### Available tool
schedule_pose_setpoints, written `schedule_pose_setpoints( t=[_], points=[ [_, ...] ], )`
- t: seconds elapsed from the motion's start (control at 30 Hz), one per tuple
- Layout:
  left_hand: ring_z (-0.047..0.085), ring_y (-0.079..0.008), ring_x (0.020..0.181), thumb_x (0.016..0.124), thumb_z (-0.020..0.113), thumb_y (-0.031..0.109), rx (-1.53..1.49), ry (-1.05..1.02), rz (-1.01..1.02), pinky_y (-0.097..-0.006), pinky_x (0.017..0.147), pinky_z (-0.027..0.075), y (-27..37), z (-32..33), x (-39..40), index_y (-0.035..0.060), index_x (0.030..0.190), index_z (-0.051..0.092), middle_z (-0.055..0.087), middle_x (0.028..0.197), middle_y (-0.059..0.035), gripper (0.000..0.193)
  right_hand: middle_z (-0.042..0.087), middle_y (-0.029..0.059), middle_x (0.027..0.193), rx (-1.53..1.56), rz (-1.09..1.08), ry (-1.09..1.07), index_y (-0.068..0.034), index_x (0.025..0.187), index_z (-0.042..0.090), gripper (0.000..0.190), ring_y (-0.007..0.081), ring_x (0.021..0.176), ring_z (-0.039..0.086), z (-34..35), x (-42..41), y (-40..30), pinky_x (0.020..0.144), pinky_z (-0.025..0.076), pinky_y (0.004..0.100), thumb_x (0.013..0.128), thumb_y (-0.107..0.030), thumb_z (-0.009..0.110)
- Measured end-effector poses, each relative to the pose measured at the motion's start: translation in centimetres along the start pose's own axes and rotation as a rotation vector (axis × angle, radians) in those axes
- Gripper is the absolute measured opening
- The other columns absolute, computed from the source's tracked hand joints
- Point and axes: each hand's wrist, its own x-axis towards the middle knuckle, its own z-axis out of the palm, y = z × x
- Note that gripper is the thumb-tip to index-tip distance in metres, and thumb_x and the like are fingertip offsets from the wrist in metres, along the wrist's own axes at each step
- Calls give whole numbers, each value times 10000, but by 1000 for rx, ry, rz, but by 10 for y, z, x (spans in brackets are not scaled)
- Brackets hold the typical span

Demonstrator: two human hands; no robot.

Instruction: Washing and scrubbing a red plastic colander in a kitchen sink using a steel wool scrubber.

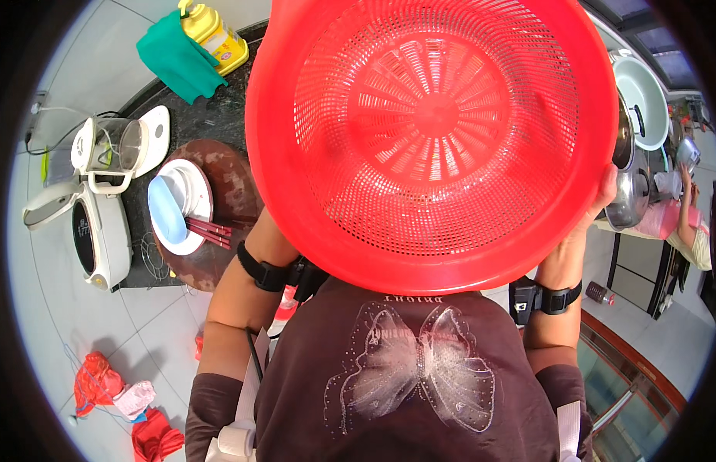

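A large red plastic colander [436, 115] fills the upper middle of the head view, its inside turned towards me. On its right rim, my right hand [600, 196] has a grip, with a finger or thumb showing at the edge. The colander covers my left hand; only that wrist and forearm come out from under its lower left rim, so what the fingers do cannot be seen. Light shows through the mesh, and the colander seems to hold nothing.
On the dark counter at left are a round board [228, 173] bearing a plate [190, 245] and chopsticks, a rice cooker [112, 237], a glass kettle [124, 144] and a yellow jug [225, 43] under a green cloth. At right, a steel pot [626, 196], pale basin [643, 98] and another person [695, 242].
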Motion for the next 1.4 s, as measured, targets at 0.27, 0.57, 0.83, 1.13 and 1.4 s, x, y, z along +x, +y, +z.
schedule_pose_setpoints(
  t=[0.27, 0.57, 0.83, 1.13, 1.4],
  points=[
    [464, -230, 1221, 921, 487, 505, -10, 99, -289, -407, 1064, 362, -69, -27, 8, 58, 1371, 396, 467, 1362, -92, 641, 541, 122, 1261, 13, 170, 73, -61, 1317, 455, 703, 264, 1098, 553, -53, 8, 22, 911, 488, 412, 856, -590, 479],
    [482, -245, 1201, 962, 371, 515, -252, 294, -283, -428, 1046, 380, -95, -4, 33, 52, 1350, 418, 493, 1339, -105, 606, 559, 125, 1249, 88, 653, 3, -30, 1255, 485, 529, 234, 1130, 553, -130, 24, 114, 969, 454, 398, 913, -433, 510],
    [463, -304, 1226, 926, 452, 527, 14, 419, -202, -462, 1042, 375, -59, -21, 12, 50, 1368, 394, 470, 1364, -119, 653, 594, 74, 1200, -408, 913, -495, -47, 1297, 494, 664, 174, 1033, 592, -165, 92, 103, 862, 496, 355, 906, -583, 463],
    [568, -265, 1105, 799, 495, -89, 372, 646, -336, -380, 964, 466, -46, 12, 42, -21, 1278, 476, 573, 1222, -150, 484, 591, 178, 1219, -1456, 496, -844, -95, 1372, 430, 629, 322, 1126, 562, -194, 244, 210, 955, 431, 358, 826, -336, 626],
    [584, -239, 1070, 758, 487, -117, 490, 757, -284, -344, 940, 471, -48, 31, 36, -32, 1282, 467, 581, 1199, -144, 531, 479, 170, 1343, -1960, 424, -935, -223, 1380, 401, 596, 341, 1201, 502, -227, 234, 258, 972, 432, 416, 822, -181, 605]
  ],
)
